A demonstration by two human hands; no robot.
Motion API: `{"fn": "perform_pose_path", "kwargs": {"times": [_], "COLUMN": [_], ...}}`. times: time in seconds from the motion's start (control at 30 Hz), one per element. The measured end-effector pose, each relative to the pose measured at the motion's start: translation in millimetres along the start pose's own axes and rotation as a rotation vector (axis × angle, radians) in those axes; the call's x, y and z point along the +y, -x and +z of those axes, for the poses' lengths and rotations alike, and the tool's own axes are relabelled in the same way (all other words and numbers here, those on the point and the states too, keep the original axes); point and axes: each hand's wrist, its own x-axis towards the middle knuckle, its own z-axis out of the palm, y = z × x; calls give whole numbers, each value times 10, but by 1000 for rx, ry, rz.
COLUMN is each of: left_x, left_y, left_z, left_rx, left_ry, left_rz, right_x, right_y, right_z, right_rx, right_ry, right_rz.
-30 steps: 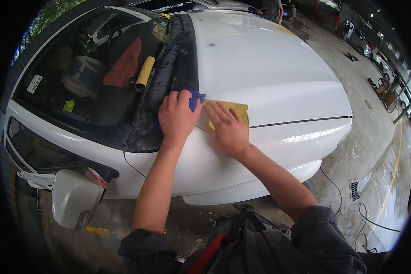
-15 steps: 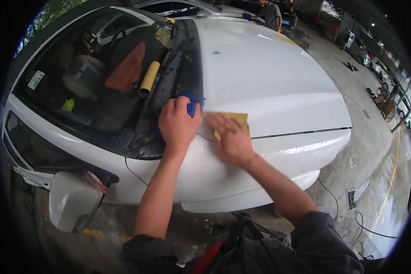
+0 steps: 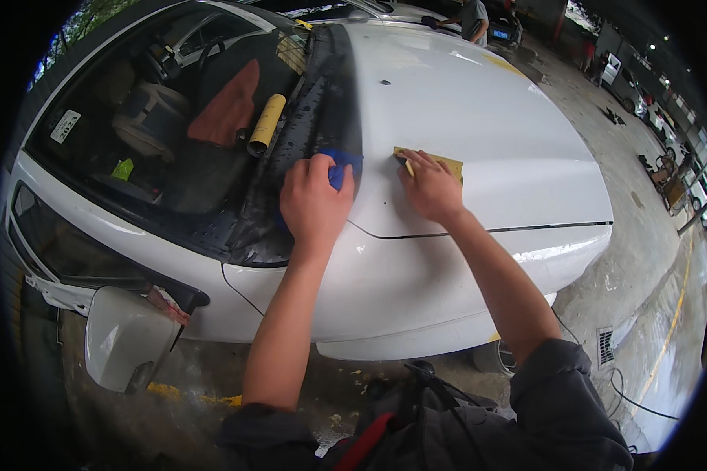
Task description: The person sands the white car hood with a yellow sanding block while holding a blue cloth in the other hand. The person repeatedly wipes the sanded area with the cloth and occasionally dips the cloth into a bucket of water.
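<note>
Under my right hand (image 3: 434, 187), a yellow sheet of sandpaper (image 3: 453, 166) is pressed against the white car hood (image 3: 518, 125), near the hood's windshield side. My fingers lie over the sheet and partly hide it. My left hand (image 3: 314, 200) is closed round a bunched blue cloth (image 3: 344, 162), resting at the rear edge of the hood beside the black cowl (image 3: 310, 125). Some of the cloth is hidden beneath that hand. Further left, a yellow roll (image 3: 267, 125) of sheet material lies at the base of the windshield.
A white side mirror (image 3: 126, 337) juts out at the lower left. Across the hood stands another person (image 3: 473, 20) by a silver car. Cables (image 3: 636, 402) and a floor drain (image 3: 605, 345) are on the wet concrete to the right.
My right hand has slid with the sandpaper away from me and to the right, from the hood's rear corner further onto the panel. The left hand keeps its hold on the cloth.
</note>
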Motion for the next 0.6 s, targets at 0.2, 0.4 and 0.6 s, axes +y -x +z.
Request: {"fn": "perform_pose_path", "kwargs": {"times": [0.2,0.4,0.6], "left_x": [-26,-6,19], "left_y": [-8,-10,-22], "left_z": [-44,-20,-29], "left_rx": [33,-25,-73], "left_ry": [25,-20,-42], "left_rz": [10,30,74], "right_x": [-693,-484,-565], "right_y": [745,616,888], "right_z": [-134,-67,-377], "right_rx": [-38,8,-76], "right_ry": [-157,-59,-130], "right_rz": [-222,-130,-197]}}
